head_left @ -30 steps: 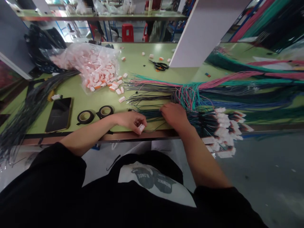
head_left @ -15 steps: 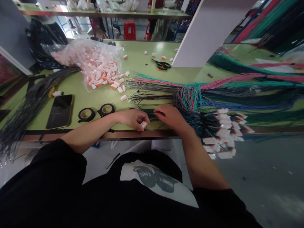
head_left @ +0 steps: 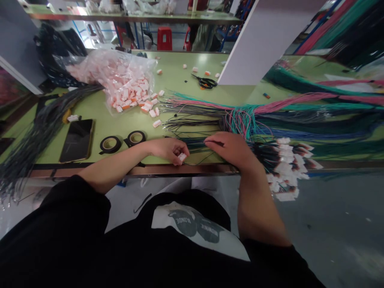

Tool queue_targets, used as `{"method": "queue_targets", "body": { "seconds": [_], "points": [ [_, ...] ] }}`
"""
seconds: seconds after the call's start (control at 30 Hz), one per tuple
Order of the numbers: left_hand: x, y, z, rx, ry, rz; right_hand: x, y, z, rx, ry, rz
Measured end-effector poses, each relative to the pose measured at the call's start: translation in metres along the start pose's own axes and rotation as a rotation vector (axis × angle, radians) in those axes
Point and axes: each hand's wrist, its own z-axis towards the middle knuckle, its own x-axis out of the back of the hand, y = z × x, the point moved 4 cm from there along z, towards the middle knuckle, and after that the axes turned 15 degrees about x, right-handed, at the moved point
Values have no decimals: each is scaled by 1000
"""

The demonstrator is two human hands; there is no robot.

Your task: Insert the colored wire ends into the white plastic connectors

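Over the table, left hand pinches a connector housing; beyond, dark wires run sideways to right hand (grip unclear).

The connector housing looks plastic, the clear plastic bag crinkled and shiny, the smartphone screen glassy, the tabletop smooth, the T-shirt matt cloth.
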Motion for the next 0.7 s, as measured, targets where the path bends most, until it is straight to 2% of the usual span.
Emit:
{"method": "queue_targets", "body": {
  "seconds": [0.13,0.27,0.43,0.7],
  "points": [
    [0,0,3,-30,50,-172,5,-11,-3,-32,139,168],
    [4,1,4,-106,109,-411,-11,-26,-3,-15,223,300],
    [5,4,3,-179,108,-564,-25,-38,-6,61,213,151],
    [5,2,4,-243,116,-566,-25,-33,-12,-89,218,27]
  ]
}}
